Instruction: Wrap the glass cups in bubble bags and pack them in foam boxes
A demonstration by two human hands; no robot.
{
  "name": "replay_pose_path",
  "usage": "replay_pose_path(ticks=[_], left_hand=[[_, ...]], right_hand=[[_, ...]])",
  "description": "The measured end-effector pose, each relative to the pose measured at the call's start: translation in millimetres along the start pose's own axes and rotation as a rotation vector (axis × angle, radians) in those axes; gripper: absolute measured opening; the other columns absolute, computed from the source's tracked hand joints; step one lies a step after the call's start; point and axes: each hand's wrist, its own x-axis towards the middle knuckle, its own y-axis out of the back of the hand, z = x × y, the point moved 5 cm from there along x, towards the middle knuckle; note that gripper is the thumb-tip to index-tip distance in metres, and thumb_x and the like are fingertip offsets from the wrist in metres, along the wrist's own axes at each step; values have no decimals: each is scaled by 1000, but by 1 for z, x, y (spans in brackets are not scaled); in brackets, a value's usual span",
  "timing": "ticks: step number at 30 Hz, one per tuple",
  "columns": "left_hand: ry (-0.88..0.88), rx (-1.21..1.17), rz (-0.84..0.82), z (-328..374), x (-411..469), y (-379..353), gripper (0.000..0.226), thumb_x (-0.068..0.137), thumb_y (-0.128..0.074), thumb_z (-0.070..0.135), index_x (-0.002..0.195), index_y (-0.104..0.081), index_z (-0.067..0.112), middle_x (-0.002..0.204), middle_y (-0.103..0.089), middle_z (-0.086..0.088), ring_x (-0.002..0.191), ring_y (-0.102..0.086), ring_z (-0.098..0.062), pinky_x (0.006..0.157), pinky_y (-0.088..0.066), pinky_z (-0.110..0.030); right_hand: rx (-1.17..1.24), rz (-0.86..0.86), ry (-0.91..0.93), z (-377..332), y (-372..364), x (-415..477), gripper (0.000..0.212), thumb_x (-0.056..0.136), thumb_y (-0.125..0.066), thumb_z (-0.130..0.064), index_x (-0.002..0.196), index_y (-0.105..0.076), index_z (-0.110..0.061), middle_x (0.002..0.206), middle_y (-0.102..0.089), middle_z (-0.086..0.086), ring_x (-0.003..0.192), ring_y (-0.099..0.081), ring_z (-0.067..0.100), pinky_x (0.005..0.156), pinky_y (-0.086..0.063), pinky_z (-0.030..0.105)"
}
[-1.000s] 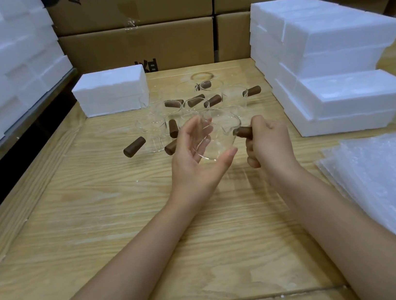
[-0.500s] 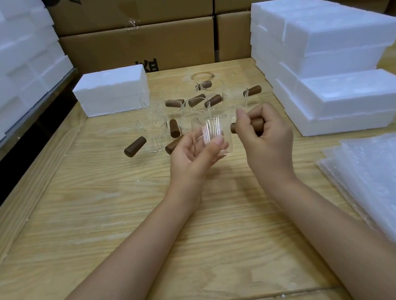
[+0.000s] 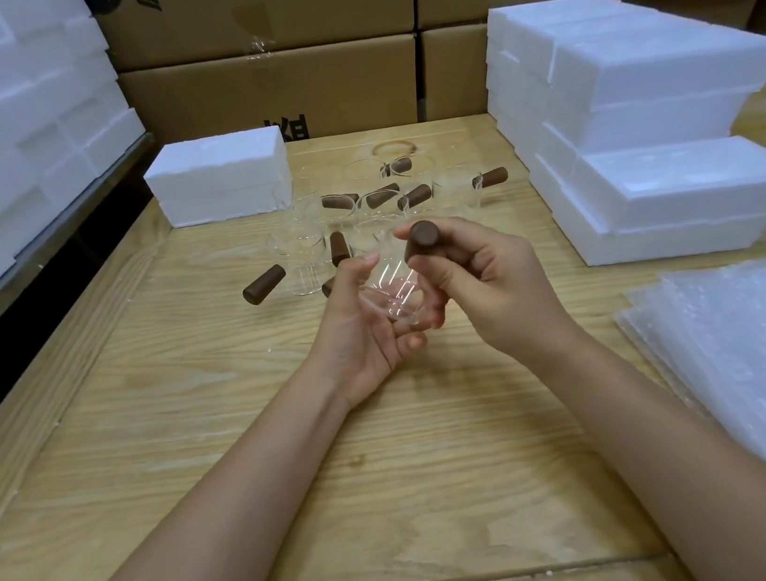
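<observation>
Glass cup [image 3: 393,289]: mid-air over table [image 3: 295,450], btwn both hands.
L hand [image 3: 362,332]: palm up, fingers curled under glass body.
R hand [image 3: 482,276]: fingers wrapped on cup's brown handle [image 3: 423,239].
Risk: slick glass — may slip off L palm, hit table or other cups [image 3: 378,200] just behind.
Axis: runs body-to-handle, tilted; handle end points up, twd camera.

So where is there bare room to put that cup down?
The widest bare wood lies left of the left hand, out to the table edge, and nearer you too. Bubble bags fill the right; behind the held cup, glass cups crowd between foam box and foam stack.
</observation>
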Motion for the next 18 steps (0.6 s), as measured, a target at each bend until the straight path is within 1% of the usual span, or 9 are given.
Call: replay_pose_path(ticks=[1,2,4,5,9,11,14,16,18], left_hand=[[-5,12,-10,-1,0,0,50,84,-41,49,73,-71,11,63,-62,-2,53,-59,-11,43,-46,-17],[-16,15,-19,-2,1,-1,50,87,-40,49,75,-71,11,62,-62,-1,54,-59,-11,46,-48,-17],[-33,-1,-20,-3,1,-3,48,89,-43,48,94,-65,6,67,-63,-3,57,-61,-13,53,-51,-19],[-39,-16,-11,-3,1,-3,48,87,-45,46,104,-60,4,73,-64,-5,60,-63,-14,57,-53,-20],[-97,-42,10,0,-1,-4,56,85,-49,38,127,-54,1,111,-63,-16,90,-67,-20,77,-56,-27],[-125,-22,39,2,-3,-5,68,81,-56,37,136,-46,-2,120,-59,-21,100,-64,-23,82,-55,-28],[-148,-27,78,3,-3,-5,81,69,-65,39,138,-46,1,116,-63,-17,97,-63,-22,80,-55,-26],[-163,-42,87,3,-2,-4,77,72,-65,34,139,-44,1,115,-61,-16,93,-63,-20,78,-54,-26],[-185,-61,87,5,-2,-3,72,75,-64,30,137,-44,-1,117,-57,-15,90,-62,-17,77,-54,-25]], right_hand=[[-8,28,-12,1,1,0,20,88,-59,-2,107,-62,-10,59,-55,3,45,-52,13,49,-50,29],[-23,66,-17,1,2,-1,18,88,-61,-5,104,-63,-11,53,-53,6,43,-52,13,49,-49,29],[-69,135,2,-1,3,-3,13,87,-65,-12,98,-64,-17,49,-51,12,39,-51,11,47,-47,25],[-90,159,21,-2,3,-4,11,86,-65,-16,96,-63,-20,50,-52,11,39,-50,10,46,-47,24],[-127,223,94,-8,2,-6,7,88,-57,-36,91,-59,-31,56,-56,-17,48,-50,3,50,-42,19],[-139,239,99,-10,2,-6,12,89,-50,-41,90,-58,-32,61,-57,-18,50,-51,3,53,-40,17],[-80,251,37,-9,2,-5,27,91,-39,-45,86,-58,-27,61,-56,-15,51,-47,3,54,-38,18],[8,239,-7,-7,2,-3,36,95,-32,-39,84,-60,-19,56,-53,-20,48,-42,0,53,-35,11],[88,221,-42,-6,0,-2,39,97,-29,-31,84,-61,-14,56,-54,-19,46,-37,0,49,-32,10]])
